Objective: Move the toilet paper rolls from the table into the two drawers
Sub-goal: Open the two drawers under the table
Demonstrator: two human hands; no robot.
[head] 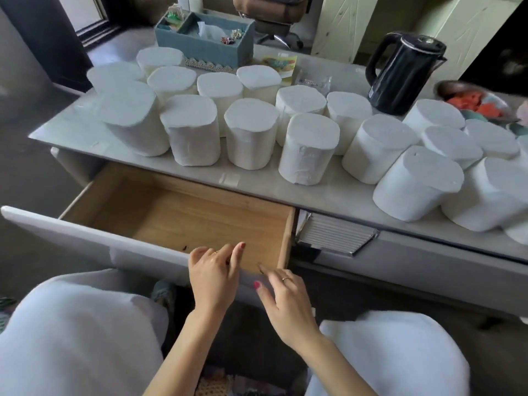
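Observation:
Several white toilet paper rolls (310, 148) stand upright across the pale table top (271, 184), from the far left to the right edge. Below the table's left half, a drawer (177, 212) with a bare wooden bottom is pulled out and holds nothing. My left hand (214, 274) rests on the drawer's white front panel with its fingers curled over the top edge. My right hand (283, 298) hovers beside it at the front panel's right end, fingers apart, holding nothing. The right drawer front (428, 261) is closed.
A black electric kettle (403, 72) stands at the back right of the table. A blue tissue box organiser (205, 44) sits at the back left, with a small packet (278, 65) beside it. Bowls with red pieces (480, 102) lie at the far right. My knees fill the foreground.

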